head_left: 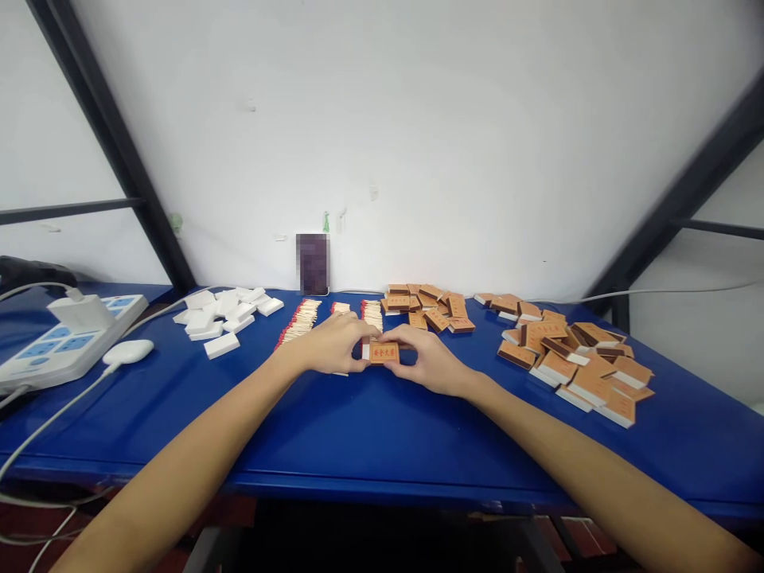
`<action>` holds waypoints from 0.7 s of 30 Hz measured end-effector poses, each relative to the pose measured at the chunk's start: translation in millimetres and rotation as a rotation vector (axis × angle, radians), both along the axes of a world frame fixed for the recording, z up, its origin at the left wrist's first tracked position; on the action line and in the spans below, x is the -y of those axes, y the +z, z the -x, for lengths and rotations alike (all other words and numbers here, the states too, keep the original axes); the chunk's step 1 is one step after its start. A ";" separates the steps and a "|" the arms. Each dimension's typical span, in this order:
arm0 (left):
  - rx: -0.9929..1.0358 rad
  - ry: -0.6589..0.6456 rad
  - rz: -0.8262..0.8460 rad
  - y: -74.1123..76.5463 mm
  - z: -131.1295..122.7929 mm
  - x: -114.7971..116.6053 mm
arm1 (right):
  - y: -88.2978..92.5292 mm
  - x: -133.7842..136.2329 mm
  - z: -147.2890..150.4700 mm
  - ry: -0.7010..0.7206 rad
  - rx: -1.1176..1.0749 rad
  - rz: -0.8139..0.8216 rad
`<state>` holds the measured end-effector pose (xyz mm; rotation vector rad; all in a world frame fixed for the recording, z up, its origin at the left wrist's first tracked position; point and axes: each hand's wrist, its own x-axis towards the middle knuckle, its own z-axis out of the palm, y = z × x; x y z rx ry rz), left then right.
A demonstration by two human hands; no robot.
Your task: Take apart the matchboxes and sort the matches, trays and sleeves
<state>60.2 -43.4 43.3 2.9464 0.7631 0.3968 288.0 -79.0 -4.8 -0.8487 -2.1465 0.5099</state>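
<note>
Between my two hands is an orange matchbox (385, 352) with red characters, its white inner tray (366, 351) partly out on the left side. My left hand (335, 342) pinches the tray end. On the right side, the thumb and fingers of my right hand (433, 360) grip the orange sleeve. Just behind my hands lie rows of red-tipped matches (303, 318), with another row of matches (371, 313) behind the matchbox. Part of the rows is hidden by my left hand.
White trays (222, 344) are heaped at the left. Orange sleeves (418, 320) are piled at back centre; several matchboxes (558, 366) with white trays lie at the right. A dark phone (313, 264) leans on the wall. A power strip (72, 342) and a cabled white puck (128, 352) occupy the far left.
</note>
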 end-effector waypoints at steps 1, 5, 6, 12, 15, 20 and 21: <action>-0.026 0.007 -0.027 -0.5 -0.5 1.1 | 0.4 -0.5 -1.0 0.009 0.023 -0.020; -0.047 -0.003 -0.082 -0.8 -1.3 3.2 | 0.4 -4.3 -5.5 0.010 0.110 -0.083; -0.045 -0.009 -0.083 -0.6 -1.2 3.1 | 0.1 -5.3 -6.5 0.008 0.137 -0.101; -0.062 0.015 -0.048 0.8 -0.6 1.9 | 0.9 -6.9 -7.6 -0.021 0.176 -0.122; -0.061 0.022 -0.047 0.2 -0.6 1.0 | 3.1 -7.0 -7.8 -0.029 0.196 -0.113; -0.087 0.017 -0.077 -1.3 -1.3 -0.3 | 8.6 -9.5 -20.8 -0.044 0.244 -0.083; -0.093 0.015 -0.081 -1.3 -1.5 -0.2 | 10.3 -10.1 -25.8 -0.050 0.251 -0.064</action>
